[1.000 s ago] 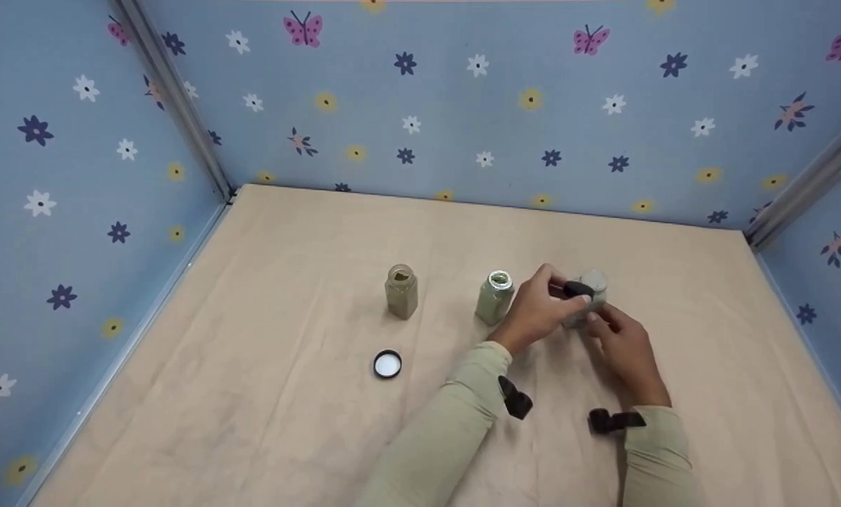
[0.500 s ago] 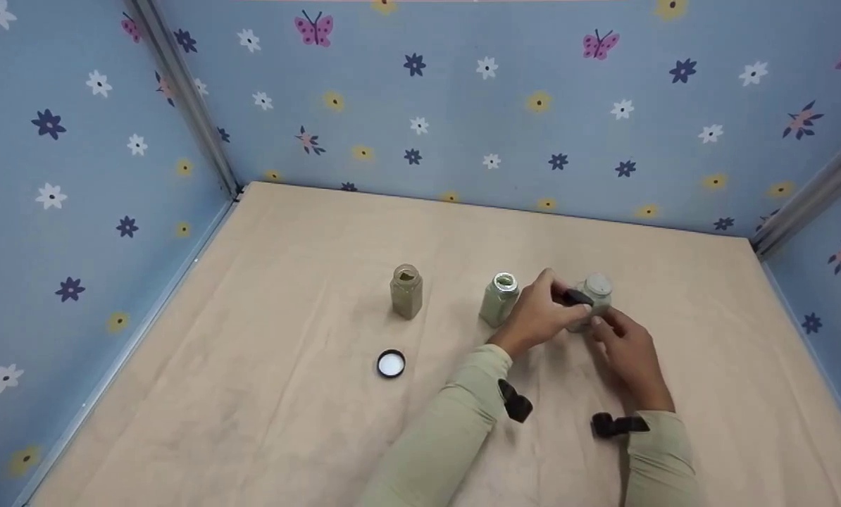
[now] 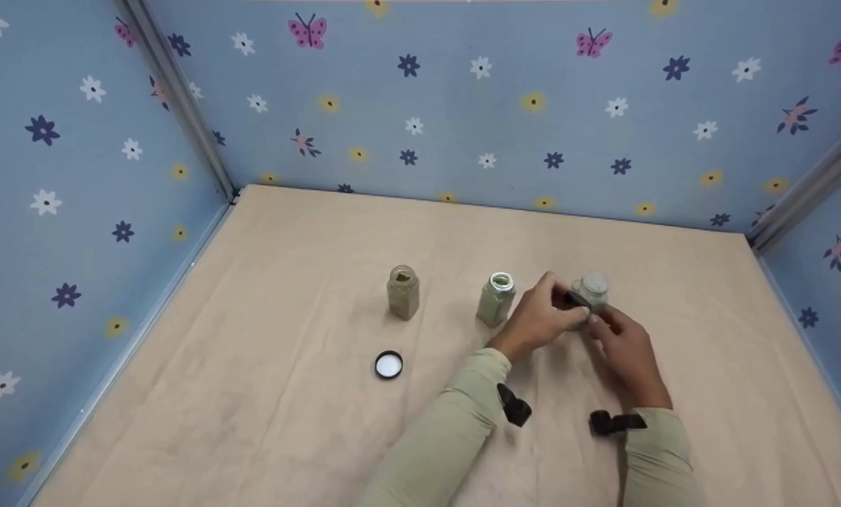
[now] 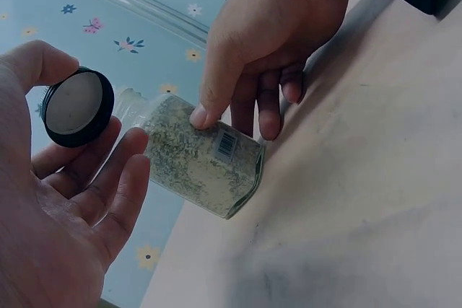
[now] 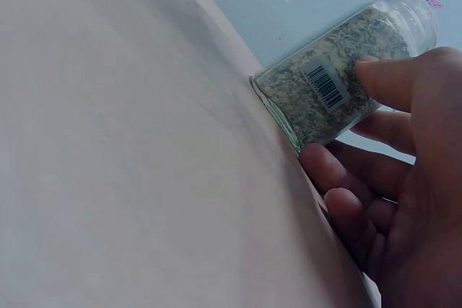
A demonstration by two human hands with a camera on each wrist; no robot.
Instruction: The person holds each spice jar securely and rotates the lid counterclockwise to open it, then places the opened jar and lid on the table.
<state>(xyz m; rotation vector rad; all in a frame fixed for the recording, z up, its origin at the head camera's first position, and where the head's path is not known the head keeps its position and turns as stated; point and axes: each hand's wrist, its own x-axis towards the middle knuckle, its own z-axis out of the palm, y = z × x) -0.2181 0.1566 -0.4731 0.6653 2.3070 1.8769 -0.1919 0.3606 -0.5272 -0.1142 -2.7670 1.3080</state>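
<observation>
My left hand point(image 3: 537, 314) pinches a black screw lid point(image 4: 74, 106) between thumb and fingers. The lid's pale liner faces the left wrist camera, and its rim is beside the neck of a glass spice jar point(image 4: 195, 153). That jar stands on the cloth, filled with dried green-and-cream flakes, with a barcode label point(image 5: 327, 86) on one side. In the head view its round top shows pale and uncovered. My right hand point(image 3: 630, 352) grips the jar's body, thumb on one face and fingers around the other side. The hands partly hide the jar's lower half in the head view.
An uncapped green-tinted jar point(image 3: 495, 303) stands just left of my left hand. Farther left is another uncapped jar point(image 3: 403, 297) with olive-brown contents. A loose black lid point(image 3: 389, 365) lies liner up in front of it. Flower-patterned panels point(image 3: 449, 105) bound the cloth-covered table point(image 3: 251, 338).
The lid in my left hand has tilted more onto its edge and shifted slightly down, uncovering more of the jar's neck. My right hand keeps its grip on the jar.
</observation>
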